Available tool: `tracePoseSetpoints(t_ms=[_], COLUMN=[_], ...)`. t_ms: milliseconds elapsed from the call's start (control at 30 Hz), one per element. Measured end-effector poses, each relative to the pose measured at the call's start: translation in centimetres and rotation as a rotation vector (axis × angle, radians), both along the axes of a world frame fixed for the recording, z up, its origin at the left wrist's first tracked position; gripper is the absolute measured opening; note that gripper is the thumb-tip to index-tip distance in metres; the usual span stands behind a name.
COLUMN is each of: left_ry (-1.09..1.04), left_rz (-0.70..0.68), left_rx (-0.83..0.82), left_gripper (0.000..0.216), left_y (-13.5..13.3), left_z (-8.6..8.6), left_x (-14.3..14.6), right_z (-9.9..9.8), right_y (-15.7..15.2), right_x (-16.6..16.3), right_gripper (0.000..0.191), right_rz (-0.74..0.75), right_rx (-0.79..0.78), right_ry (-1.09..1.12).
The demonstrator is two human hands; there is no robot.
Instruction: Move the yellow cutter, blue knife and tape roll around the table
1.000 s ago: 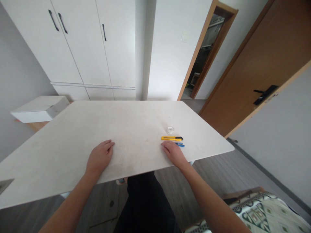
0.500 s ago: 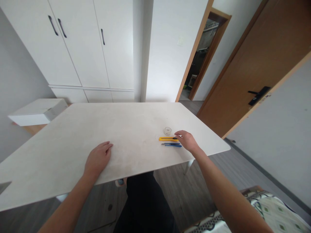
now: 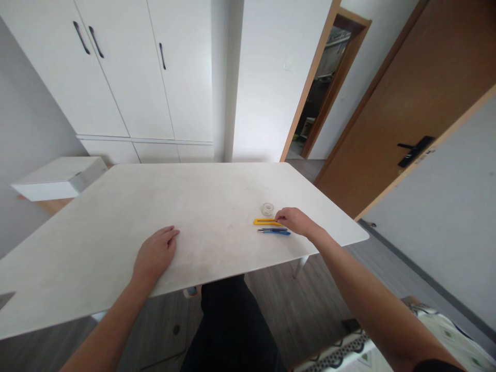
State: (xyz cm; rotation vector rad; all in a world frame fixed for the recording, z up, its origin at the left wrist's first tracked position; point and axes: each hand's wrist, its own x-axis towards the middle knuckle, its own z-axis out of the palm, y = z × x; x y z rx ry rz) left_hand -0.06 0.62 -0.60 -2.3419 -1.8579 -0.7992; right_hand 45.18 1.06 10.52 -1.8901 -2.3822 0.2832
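Observation:
On the right half of the white table (image 3: 209, 206), a yellow utility knife (image 3: 262, 221) lies crosswise. My right hand (image 3: 295, 221) has its fingers closed on the knife's right end, covering the black slider. Just beyond the knife sits a small roll of clear tape (image 3: 267, 209). Nearer to me, two slim blue pen-like tools (image 3: 273, 231) lie side by side, close under the right hand. My left hand (image 3: 157, 253) rests flat on the tabletop near the front edge, palm down, fingers stretched out and holding nothing.
A white box (image 3: 62, 178) stands beyond the table's left end. White cabinets (image 3: 147, 88) line the back. At right is an open brown door (image 3: 399, 93), and a patterned cloth-covered seat (image 3: 372, 356) is low at right. A grey object shows at the table's left edge.
My right hand has moved slightly left and closed its fingers over the yellow knife's right end. The left hand stays where it was. The tape and blue tools have not moved.

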Motion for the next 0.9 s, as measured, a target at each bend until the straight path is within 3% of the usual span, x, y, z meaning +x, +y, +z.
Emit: tracePoseSetpoints(t_ms=[300, 433, 567, 900], left_ry=[0.017, 0.023, 0.02, 0.004], left_rz=[-0.001, 0.01, 0.011, -0.002], left_rx=[-0.012, -0.025, -0.014, -0.008], left_gripper=[0.047, 0.048, 0.045, 0.043], left_y=[0.0, -0.1, -0.1, 0.0], left_z=[0.1, 0.3, 0.3, 0.1], left_x=[0.0, 0.1, 0.1, 0.0], right_z=[-0.5, 0.1, 0.5, -0.8], right_y=[0.8, 2.8, 5.3, 8.7], right_x=[-0.1, -0.4, -1.5, -2.9], right_gripper=[0.027, 0.048, 0.064, 0.062], right_rz=[-0.075, -0.092, -0.058, -0.006], right_rx=[0.006, 0.004, -0.084, -0.276], right_ry=[0.009, -0.02, -0.135, -0.332])
